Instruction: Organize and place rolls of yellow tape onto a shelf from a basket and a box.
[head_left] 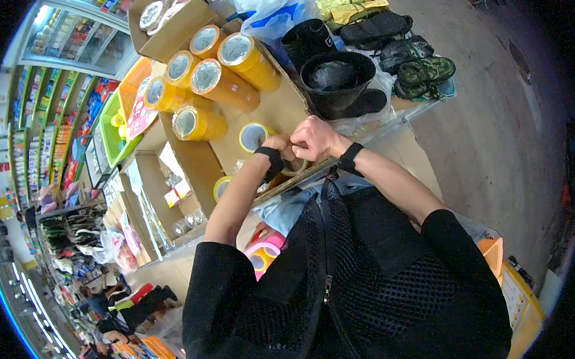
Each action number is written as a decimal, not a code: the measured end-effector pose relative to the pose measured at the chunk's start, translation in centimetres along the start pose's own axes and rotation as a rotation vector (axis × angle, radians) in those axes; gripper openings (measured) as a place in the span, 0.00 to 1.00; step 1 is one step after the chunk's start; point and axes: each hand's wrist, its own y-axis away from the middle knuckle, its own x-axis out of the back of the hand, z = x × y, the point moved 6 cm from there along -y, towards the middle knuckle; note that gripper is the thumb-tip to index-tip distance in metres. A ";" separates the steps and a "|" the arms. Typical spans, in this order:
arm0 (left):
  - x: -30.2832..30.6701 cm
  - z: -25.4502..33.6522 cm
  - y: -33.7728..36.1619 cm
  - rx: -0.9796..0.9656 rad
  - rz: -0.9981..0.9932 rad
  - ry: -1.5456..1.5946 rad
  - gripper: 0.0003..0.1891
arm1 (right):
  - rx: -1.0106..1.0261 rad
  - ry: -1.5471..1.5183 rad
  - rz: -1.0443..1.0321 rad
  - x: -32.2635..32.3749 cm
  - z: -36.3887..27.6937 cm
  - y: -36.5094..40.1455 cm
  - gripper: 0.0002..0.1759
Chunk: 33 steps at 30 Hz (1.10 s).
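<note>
Over the cardboard box's (278,112) near edge, the left hand (278,146) and right hand (314,138) meet, fingers curled narrow; I can't tell what they grip. A yellow tape roll (244,135) sits inside, just beside the left; taller tape stacks (231,87) fill the far end.

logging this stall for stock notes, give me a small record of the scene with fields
place: shop or stall, goods on shelves at left
hands: left hand and right hand close together, fingers curled, near the edge of a cardboard box; anything gripped is unclear
main stock: yellow and orange tape stacks in the box
nearest visible item: short yellow-rimmed roll beside the left hand
beyond box: black boots, bundled camouflage shoes
left of box: green basket
</note>
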 end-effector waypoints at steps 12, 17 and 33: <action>6.5 -3.5 4.7 0.485 0.171 -0.413 0.47 | 0.034 0.059 -0.074 -0.1 -0.2 -0.5 0.17; 9.0 -1.5 4.3 0.457 0.389 -0.271 0.46 | 0.036 0.017 -0.041 -0.1 0.0 -0.2 0.17; 6.8 4.1 2.7 0.129 0.346 -0.152 0.42 | 0.037 -0.061 0.003 0.8 0.1 -0.3 0.16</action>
